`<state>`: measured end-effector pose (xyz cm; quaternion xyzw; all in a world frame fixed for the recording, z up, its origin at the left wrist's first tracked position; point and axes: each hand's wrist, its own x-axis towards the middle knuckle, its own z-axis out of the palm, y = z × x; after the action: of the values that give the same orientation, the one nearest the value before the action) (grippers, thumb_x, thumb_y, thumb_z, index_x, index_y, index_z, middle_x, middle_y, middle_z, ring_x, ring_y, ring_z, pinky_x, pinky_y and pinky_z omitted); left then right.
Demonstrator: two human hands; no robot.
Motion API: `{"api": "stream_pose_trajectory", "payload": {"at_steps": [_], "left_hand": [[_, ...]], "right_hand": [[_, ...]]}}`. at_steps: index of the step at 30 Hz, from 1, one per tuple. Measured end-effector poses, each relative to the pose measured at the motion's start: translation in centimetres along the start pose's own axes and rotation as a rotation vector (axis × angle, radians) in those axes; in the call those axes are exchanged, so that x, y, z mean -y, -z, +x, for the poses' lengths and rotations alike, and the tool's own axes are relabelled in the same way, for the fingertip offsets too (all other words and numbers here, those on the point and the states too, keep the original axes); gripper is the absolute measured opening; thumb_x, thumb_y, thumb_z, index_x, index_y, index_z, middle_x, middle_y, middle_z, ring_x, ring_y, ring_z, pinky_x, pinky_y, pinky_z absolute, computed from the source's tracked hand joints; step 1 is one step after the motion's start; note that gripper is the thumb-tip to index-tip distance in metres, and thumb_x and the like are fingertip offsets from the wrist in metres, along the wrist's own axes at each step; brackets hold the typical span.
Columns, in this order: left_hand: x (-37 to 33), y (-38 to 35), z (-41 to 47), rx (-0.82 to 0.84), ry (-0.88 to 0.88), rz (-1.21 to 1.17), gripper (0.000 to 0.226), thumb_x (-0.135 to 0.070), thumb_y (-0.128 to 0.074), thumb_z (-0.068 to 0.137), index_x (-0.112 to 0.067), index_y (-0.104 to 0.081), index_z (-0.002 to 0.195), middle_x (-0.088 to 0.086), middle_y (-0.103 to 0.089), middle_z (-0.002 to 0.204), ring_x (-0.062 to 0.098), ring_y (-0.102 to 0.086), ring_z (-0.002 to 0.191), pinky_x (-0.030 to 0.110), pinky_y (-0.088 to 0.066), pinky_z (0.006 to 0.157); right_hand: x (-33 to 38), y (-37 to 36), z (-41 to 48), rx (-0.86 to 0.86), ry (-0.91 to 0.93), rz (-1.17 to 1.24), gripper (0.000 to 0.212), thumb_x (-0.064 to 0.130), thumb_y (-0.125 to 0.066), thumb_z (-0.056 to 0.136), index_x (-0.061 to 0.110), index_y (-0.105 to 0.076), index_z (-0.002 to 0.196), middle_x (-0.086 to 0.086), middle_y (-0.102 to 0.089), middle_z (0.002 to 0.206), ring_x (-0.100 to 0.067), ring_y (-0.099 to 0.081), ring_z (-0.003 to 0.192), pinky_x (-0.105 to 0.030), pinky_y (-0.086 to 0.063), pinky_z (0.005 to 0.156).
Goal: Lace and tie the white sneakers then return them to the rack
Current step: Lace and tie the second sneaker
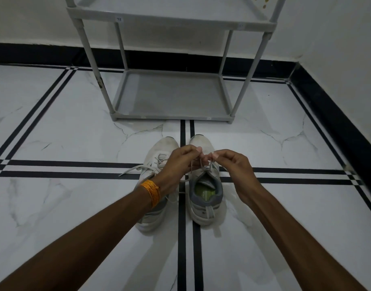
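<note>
Two white sneakers stand side by side on the floor, toes pointing away from me. The right sneaker (205, 198) shows a grey collar and green insole. My left hand (178, 162) and my right hand (233, 164) meet above its tongue, each pinching an end of the right sneaker's lace (203, 164). The left sneaker (157, 152) lies partly under my left wrist, and its loose lace (132, 170) trails out to the left. The grey shoe rack (170, 95) stands just beyond the toes.
The rack's bottom shelf (170, 106) and the shelf above it hold nothing that I can see. White marble tiles with black stripes cover the floor (64, 133). A black skirting (338, 122) runs along the white walls behind and at the right.
</note>
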<state>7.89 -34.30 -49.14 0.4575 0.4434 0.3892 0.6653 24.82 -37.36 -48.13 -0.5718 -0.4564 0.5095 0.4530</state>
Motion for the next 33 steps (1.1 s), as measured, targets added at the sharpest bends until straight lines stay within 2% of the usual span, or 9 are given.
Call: {"api": "stream_pose_trajectory", "payload": {"at_steps": [5, 9, 11, 14, 20, 24, 27, 30, 33], "left_hand": [[0.2, -0.7, -0.2, -0.052, -0.138, 0.113, 0.027, -0.025, -0.054, 0.099, -0.002, -0.067, 0.1, 0.004, -0.074, 0.087, 0.013, -0.069, 0.081, 0.021, -0.055, 0.071], [0.1, -1.0, -0.1, -0.075, -0.177, 0.145, 0.022, -0.026, -0.056, 0.098, -0.01, -0.07, 0.104, 0.007, -0.073, 0.083, 0.012, -0.063, 0.069, 0.017, -0.045, 0.052], [0.1, -1.1, 0.1, -0.074, -0.193, 0.152, 0.021, -0.024, -0.056, 0.098, -0.009, -0.07, 0.104, 0.01, -0.073, 0.084, 0.012, -0.062, 0.067, 0.018, -0.044, 0.05], [0.0, -1.2, 0.3, -0.045, -0.2, 0.183, 0.019, -0.019, -0.054, 0.099, -0.009, -0.068, 0.106, 0.013, -0.072, 0.085, 0.011, -0.061, 0.065, 0.019, -0.043, 0.049], [-0.3, -0.7, 0.6, 0.039, -0.205, 0.246, 0.015, -0.009, -0.059, 0.095, 0.001, -0.064, 0.105, 0.022, -0.072, 0.086, 0.011, -0.066, 0.064, 0.012, -0.046, 0.052], [-0.4, -0.3, 1.2, 0.082, -0.129, 0.308, 0.028, -0.012, -0.064, 0.092, 0.0, -0.046, 0.111, 0.013, -0.074, 0.085, 0.005, -0.067, 0.063, 0.017, -0.05, 0.056], [-0.8, 0.1, 1.6, 0.115, -0.05, 0.339, 0.041, -0.013, -0.067, 0.09, -0.003, -0.04, 0.119, 0.011, -0.073, 0.084, 0.003, -0.063, 0.057, 0.017, -0.051, 0.056], [-1.6, 0.7, 2.1, 0.199, 0.039, 0.32, 0.046, -0.011, -0.07, 0.088, -0.009, -0.043, 0.125, 0.005, -0.07, 0.077, 0.005, -0.062, 0.057, 0.016, -0.051, 0.055], [-2.0, 1.2, 2.6, 0.225, 0.07, 0.366, 0.034, -0.008, -0.071, 0.086, 0.002, -0.058, 0.116, 0.01, -0.069, 0.077, 0.007, -0.061, 0.057, 0.016, -0.048, 0.05]], "right_hand": [[-0.6, -0.3, 0.8, -0.112, 0.087, -0.191, 0.022, 0.024, -0.068, 0.089, 0.016, -0.075, 0.108, 0.001, -0.075, 0.106, -0.012, -0.07, 0.099, -0.034, -0.056, 0.092], [-0.3, -0.6, 0.8, -0.113, 0.153, -0.253, 0.025, 0.028, -0.063, 0.092, 0.021, -0.073, 0.114, 0.005, -0.073, 0.112, -0.007, -0.067, 0.104, -0.031, -0.055, 0.092], [-0.3, -0.6, 0.9, -0.091, 0.14, -0.19, 0.027, 0.024, -0.063, 0.092, 0.019, -0.071, 0.117, 0.002, -0.073, 0.115, -0.009, -0.067, 0.107, -0.032, -0.053, 0.096], [-0.2, -0.3, 0.9, -0.07, 0.101, -0.106, 0.028, 0.015, -0.062, 0.093, 0.015, -0.069, 0.12, 0.0, -0.074, 0.111, -0.009, -0.071, 0.099, -0.031, -0.056, 0.092], [0.0, 0.4, 1.0, 0.059, 0.014, -0.158, 0.027, 0.013, -0.065, 0.09, 0.019, -0.067, 0.116, -0.011, -0.078, 0.086, -0.026, -0.075, 0.083, -0.052, -0.058, 0.085], [0.4, 0.6, 1.4, 0.091, 0.026, -0.244, 0.028, 0.007, -0.066, 0.088, 0.018, -0.066, 0.114, -0.012, -0.078, 0.082, -0.025, -0.075, 0.078, -0.049, -0.059, 0.086], [0.9, 1.0, 1.7, 0.198, 0.025, -0.352, 0.029, 0.008, -0.069, 0.086, 0.018, -0.065, 0.114, -0.011, -0.078, 0.083, -0.023, -0.076, 0.078, -0.047, -0.058, 0.087], [1.5, 1.0, 2.0, 0.308, 0.05, -0.506, 0.032, 0.011, -0.073, 0.083, 0.018, -0.066, 0.113, -0.008, -0.078, 0.085, -0.018, -0.076, 0.076, -0.041, -0.059, 0.087], [1.6, 0.6, 2.1, 0.288, 0.181, -0.669, 0.033, 0.014, -0.073, 0.083, 0.021, -0.067, 0.114, 0.0, -0.076, 0.086, -0.011, -0.074, 0.078, -0.036, -0.058, 0.085]]}}
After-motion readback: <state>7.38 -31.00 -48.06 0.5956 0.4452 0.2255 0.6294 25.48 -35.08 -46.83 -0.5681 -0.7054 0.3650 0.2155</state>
